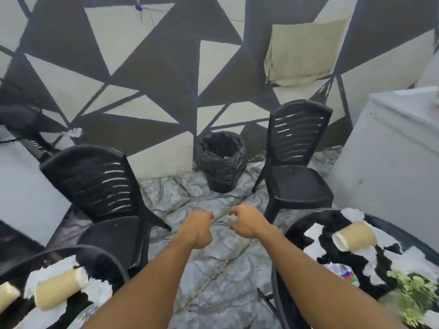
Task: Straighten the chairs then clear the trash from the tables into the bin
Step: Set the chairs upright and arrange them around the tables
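Note:
My left hand and my right hand reach out side by side over the marble floor, fingers curled, nothing visible in either. A black plastic chair stands turned at an angle to the left of them. A second black chair stands upright at the right, facing me. The bin, lined with a black bag, stands against the wall between the chairs. On the round black table at lower left lie a paper cup and torn white paper. The right table holds a tipped paper cup, paper scraps and a plastic wrapper.
A white cabinet stands at the right, close behind the right chair. A wall painted with black and white triangles closes the back. A green plant sits on the right table. A white surface and another dark chair are at far left.

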`<state>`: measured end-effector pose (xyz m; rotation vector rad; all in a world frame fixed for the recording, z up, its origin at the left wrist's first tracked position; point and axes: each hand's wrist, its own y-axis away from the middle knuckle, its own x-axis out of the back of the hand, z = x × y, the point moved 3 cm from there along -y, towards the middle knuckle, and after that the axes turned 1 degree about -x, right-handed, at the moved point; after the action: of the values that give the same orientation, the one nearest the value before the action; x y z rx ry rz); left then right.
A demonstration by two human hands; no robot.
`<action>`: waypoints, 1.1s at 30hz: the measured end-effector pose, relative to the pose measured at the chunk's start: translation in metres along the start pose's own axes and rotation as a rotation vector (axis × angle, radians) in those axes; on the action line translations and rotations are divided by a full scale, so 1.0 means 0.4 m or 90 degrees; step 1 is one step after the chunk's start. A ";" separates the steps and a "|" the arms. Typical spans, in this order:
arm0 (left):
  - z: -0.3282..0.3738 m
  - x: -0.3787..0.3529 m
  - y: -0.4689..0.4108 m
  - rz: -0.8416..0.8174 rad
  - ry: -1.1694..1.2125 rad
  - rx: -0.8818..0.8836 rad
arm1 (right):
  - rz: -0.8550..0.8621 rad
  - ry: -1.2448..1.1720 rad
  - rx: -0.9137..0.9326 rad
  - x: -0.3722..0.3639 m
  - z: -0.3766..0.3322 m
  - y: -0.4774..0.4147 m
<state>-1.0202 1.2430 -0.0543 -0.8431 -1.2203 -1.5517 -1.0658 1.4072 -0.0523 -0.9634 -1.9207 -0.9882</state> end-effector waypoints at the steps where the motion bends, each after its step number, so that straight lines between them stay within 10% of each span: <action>1: -0.013 0.028 -0.058 -0.003 -0.003 -0.004 | -0.003 -0.005 -0.007 0.022 0.006 -0.052; 17: -0.047 0.445 -1.083 0.023 -0.035 -0.185 | 0.146 -0.068 -0.176 0.473 0.182 -0.878; 33: 0.456 0.678 -1.968 0.013 -0.157 -0.458 | 0.430 -0.218 -0.468 0.881 0.741 -1.427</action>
<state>-1.8590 1.3836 0.0013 -1.5357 -0.7955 -1.9396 -1.7900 1.5227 -0.0407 -2.1384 -1.2724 -1.1594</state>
